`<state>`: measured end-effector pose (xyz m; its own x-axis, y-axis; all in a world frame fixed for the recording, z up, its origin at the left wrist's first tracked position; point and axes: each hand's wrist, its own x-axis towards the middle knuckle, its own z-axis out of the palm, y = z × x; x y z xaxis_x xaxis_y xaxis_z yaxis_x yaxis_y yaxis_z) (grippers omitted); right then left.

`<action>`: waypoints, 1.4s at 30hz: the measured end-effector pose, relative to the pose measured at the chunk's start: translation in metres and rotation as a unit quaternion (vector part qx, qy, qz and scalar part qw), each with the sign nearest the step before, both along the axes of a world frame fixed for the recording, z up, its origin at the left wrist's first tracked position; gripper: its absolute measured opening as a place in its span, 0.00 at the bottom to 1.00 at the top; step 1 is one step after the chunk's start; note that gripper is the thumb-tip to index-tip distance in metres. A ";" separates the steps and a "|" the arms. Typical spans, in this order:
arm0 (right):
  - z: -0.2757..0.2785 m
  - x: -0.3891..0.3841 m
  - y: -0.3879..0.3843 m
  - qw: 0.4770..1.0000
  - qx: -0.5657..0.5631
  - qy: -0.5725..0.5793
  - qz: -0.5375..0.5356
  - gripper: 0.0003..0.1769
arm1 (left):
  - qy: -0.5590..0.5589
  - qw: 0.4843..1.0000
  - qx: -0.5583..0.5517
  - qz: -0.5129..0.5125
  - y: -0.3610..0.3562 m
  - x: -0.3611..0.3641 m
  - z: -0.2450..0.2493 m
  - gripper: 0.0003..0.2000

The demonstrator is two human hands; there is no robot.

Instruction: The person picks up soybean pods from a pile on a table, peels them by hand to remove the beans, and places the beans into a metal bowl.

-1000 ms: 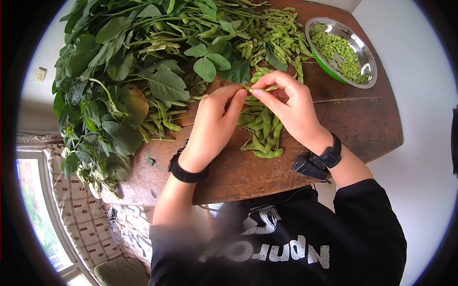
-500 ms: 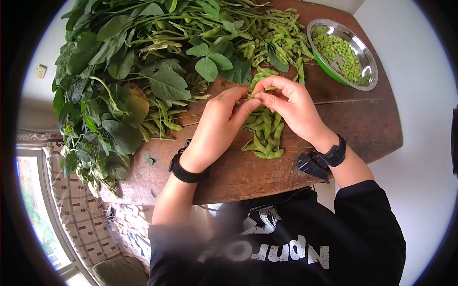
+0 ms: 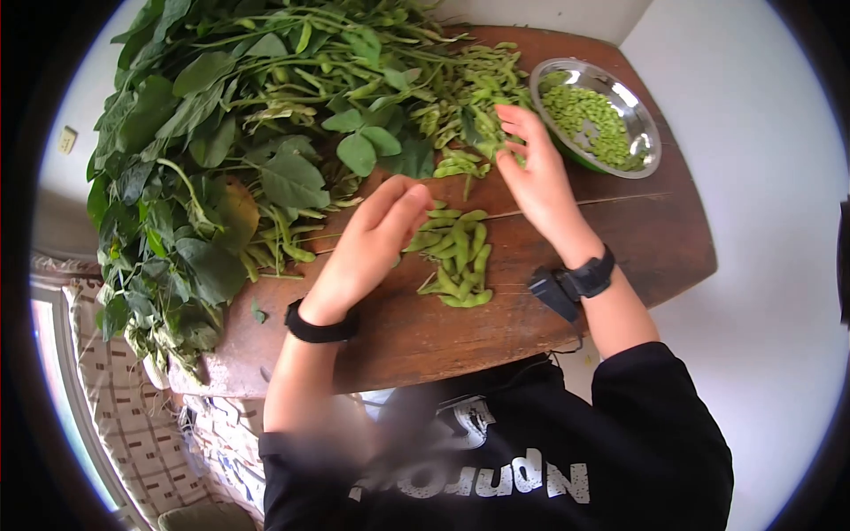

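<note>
My right hand (image 3: 538, 177) reaches up over the loose soybean pods (image 3: 469, 93) lying just left of the steel bowl (image 3: 645, 119). Its fingers are spread, and I see nothing in them. The bowl holds shelled green beans (image 3: 589, 115). My left hand (image 3: 372, 239) hovers flat with straight fingers over the wooden table (image 3: 620, 239). Its fingertips are at the left edge of a small heap of pods (image 3: 456, 257). Neither hand visibly grips a pod.
A big pile of leafy soybean stalks (image 3: 230, 150) covers the left and far part of the table. Both wrists carry black bands, the right one with a small black device (image 3: 556, 290). The table's near edge lies close to my body; a patterned cushion shows at lower left.
Both hands were pinching one pod together above the small heap. They have parted: the right hand moved up toward the bowl, the left stayed low and opened flat.
</note>
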<state>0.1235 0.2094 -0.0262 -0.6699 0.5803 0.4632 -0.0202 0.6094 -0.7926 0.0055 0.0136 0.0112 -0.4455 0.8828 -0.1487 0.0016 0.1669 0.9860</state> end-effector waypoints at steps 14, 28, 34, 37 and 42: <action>0.007 -0.003 -0.058 0.585 -0.726 0.146 0.331 0.24 | -0.096 0.982 0.161 -0.008 0.005 0.012 0.021 0.32; 0.043 0.055 0.019 0.705 -0.635 0.300 0.101 0.13 | -0.121 0.954 0.266 -0.070 -0.011 0.003 0.018 0.30; 0.045 0.062 0.099 0.897 -0.348 0.236 -0.135 0.26 | -0.152 0.951 0.263 -0.059 -0.011 -0.008 0.014 0.29; 0.051 0.067 0.083 0.923 -0.329 0.178 -0.087 0.23 | -0.146 0.954 0.258 -0.047 -0.009 -0.010 0.010 0.27; 0.075 0.061 0.003 0.953 -0.289 -0.013 0.085 0.17 | -0.092 0.965 0.242 -0.038 -0.004 -0.010 0.002 0.20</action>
<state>0.1845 0.2128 0.0488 -0.7837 0.6158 0.0809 -0.0563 0.0594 -0.9966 -0.0050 0.0094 0.0128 -0.3813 0.8978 0.2201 -0.1863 -0.3079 0.9330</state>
